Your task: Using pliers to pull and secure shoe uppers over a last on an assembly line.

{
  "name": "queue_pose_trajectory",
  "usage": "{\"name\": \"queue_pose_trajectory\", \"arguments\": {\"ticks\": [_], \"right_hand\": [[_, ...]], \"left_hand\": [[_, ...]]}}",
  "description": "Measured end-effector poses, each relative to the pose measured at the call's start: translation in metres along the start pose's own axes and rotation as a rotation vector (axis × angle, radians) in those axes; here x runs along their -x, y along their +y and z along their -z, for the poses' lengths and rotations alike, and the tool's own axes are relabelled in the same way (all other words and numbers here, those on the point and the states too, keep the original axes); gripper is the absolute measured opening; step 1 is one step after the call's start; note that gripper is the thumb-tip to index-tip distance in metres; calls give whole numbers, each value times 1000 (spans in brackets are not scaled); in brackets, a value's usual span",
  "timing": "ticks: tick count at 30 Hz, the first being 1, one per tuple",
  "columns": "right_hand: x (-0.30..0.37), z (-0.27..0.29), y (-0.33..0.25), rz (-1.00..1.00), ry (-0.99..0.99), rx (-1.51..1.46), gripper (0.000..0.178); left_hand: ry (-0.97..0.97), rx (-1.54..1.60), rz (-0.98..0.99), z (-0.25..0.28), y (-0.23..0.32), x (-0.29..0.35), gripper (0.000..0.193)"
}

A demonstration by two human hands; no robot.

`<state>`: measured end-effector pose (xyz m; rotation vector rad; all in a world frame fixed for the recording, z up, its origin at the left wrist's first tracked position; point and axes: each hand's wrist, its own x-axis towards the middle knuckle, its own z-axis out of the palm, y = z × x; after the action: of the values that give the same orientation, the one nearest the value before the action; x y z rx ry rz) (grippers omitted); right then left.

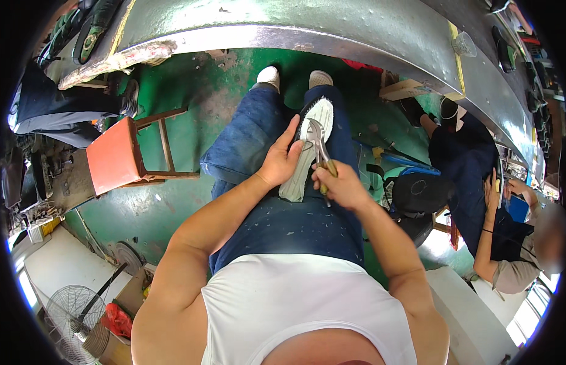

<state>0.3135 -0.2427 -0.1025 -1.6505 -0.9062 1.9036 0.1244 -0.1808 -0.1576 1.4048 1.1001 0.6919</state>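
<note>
An unfinished shoe (292,176) lies lengthwise on my lap with its pale underside facing up. Dark, ruffled upper edging shows round its toe end, which points away from me. My left hand (278,161) grips the shoe's left side, its fingers stretched along the edge. In my right hand (345,187) is a pair of lasting pincers (320,145), with the fingers wrapped round the yellowish handles. The curved metal jaws rest over the shoe's forefoot. Whether they pinch any material is too small to tell.
A long metal-topped workbench (283,38) crosses ahead of my feet. At the left stands a stool (115,155) with an orange seat, and farther down a wire-cage fan (76,313). Another person (514,243) sits at the right, near a black padded seat (421,193).
</note>
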Motion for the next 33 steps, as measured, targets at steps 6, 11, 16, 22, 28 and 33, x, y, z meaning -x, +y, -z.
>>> {"name": "queue_pose_trajectory", "arguments": {"ticks": [6,11,16,22,28,33], "right_hand": [[-2,21,22,-188,-328,-622,31],[25,59,-26,-195,-267,-283,38],[-10,47,-46,242,80,538,45],[-31,49,-48,212,52,664,45],[-13,35,-59,278,28,738,43],[13,43,-35,157,34,703,37]], "left_hand": [[-114,-305,-219,11,13,-9,53],[-116,-241,-147,9,17,-11,45],[-206,-482,-133,7,23,-8,44],[-35,-362,-205,3,16,-1,62],[-140,-308,191,5,20,-3,74],[-171,-178,169,18,14,-10,75]]}}
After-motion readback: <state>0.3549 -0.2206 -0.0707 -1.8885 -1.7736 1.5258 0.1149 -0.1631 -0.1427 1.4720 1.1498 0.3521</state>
